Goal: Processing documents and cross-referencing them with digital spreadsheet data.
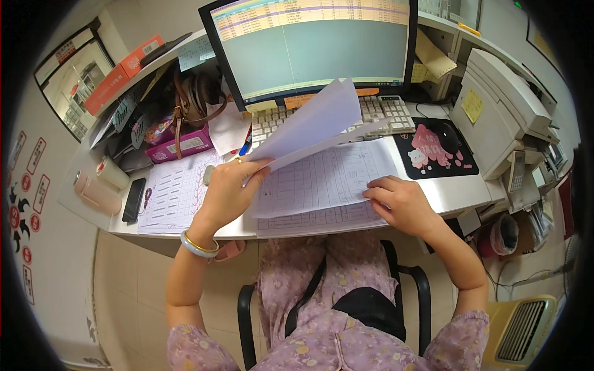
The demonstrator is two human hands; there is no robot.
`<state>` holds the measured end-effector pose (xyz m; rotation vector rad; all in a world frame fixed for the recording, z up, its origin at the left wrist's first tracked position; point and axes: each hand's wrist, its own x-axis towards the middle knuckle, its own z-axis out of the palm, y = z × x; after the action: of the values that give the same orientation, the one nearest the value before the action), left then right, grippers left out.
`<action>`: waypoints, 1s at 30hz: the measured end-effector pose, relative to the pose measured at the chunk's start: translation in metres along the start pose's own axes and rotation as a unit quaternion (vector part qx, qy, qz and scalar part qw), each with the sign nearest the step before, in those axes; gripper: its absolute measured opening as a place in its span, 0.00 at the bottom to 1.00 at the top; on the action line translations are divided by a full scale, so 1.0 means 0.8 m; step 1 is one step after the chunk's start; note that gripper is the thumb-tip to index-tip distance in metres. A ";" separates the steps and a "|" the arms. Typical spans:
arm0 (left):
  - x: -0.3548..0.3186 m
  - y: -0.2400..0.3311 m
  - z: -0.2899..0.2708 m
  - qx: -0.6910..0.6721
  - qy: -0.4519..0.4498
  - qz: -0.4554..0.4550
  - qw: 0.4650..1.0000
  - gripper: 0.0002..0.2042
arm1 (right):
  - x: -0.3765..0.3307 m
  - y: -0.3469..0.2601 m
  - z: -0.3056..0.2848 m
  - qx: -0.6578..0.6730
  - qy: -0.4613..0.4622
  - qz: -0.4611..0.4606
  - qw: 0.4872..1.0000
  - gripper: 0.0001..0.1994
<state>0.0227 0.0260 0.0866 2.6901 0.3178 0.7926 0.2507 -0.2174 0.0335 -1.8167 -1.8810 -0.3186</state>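
Observation:
My left hand (230,188) grips the corner of several white sheets (315,123) and lifts them up off a stack. Below them lies a stack of printed table forms (328,179) on the white desk (458,191). My right hand (399,201) rests flat on the lower right edge of that stack, fingers curled over the paper. A ring sits on a left finger and two bangles circle the left wrist.
A monitor (309,43) and keyboard (383,114) stand behind the papers. A mouse (448,137) sits on a black and pink pad at right, beside a printer (504,111). At left lie another form (176,191), a black phone (133,200), a brown bag (195,102) and boxes.

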 end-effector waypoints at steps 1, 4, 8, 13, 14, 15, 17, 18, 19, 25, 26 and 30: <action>0.001 0.000 -0.001 -0.005 -0.001 -0.008 1.000 0.11 | 0.001 0.001 0.001 -0.002 0.002 -0.001 1.000 0.07; 0.003 -0.002 -0.001 -0.008 0.018 -0.006 1.000 0.11 | 0.003 0.001 0.002 -0.002 0.007 -0.004 1.000 0.07; 0.004 0.000 -0.004 -0.020 0.022 -0.025 0.999 0.11 | 0.001 0.002 0.003 0.000 -0.002 -0.013 1.000 0.08; -0.018 -0.003 0.016 -0.012 -0.041 0.001 0.999 0.11 | -0.011 0.001 0.012 -0.005 -0.038 -0.015 0.999 0.12; -0.024 -0.001 0.025 -0.025 -0.053 0.008 0.998 0.10 | -0.017 -0.001 0.014 -0.001 -0.053 -0.011 0.999 0.14; -0.029 0.002 0.031 -0.025 -0.053 0.011 0.998 0.10 | -0.020 -0.003 0.015 -0.014 -0.050 -0.010 0.999 0.14; -0.037 0.009 0.040 -0.006 -0.138 -0.016 0.990 0.11 | -0.026 -0.005 0.016 -0.026 -0.047 0.002 0.999 0.15; -0.041 0.013 0.041 -0.008 -0.142 -0.015 0.990 0.11 | -0.031 -0.006 0.018 -0.036 -0.046 0.012 0.998 0.16; -0.043 0.017 0.041 -0.019 -0.150 -0.013 0.988 0.12 | -0.035 -0.006 0.020 -0.034 -0.049 0.017 0.998 0.16; -0.062 -0.010 0.049 -0.176 -0.106 -0.186 0.961 0.25 | -0.050 0.002 0.031 -0.042 0.005 0.029 0.999 0.20; -0.063 -0.011 0.052 -0.177 -0.109 -0.186 0.960 0.25 | -0.051 0.002 0.034 -0.035 0.037 0.031 0.998 0.20; -0.066 -0.008 0.063 -0.119 0.035 -0.089 0.988 0.30 | -0.048 -0.002 0.039 -0.012 0.138 0.037 0.990 0.24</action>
<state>0.0062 0.0042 0.0188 2.3773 0.4433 0.8170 0.2427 -0.2355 -0.0121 -1.7528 -1.6219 -0.5388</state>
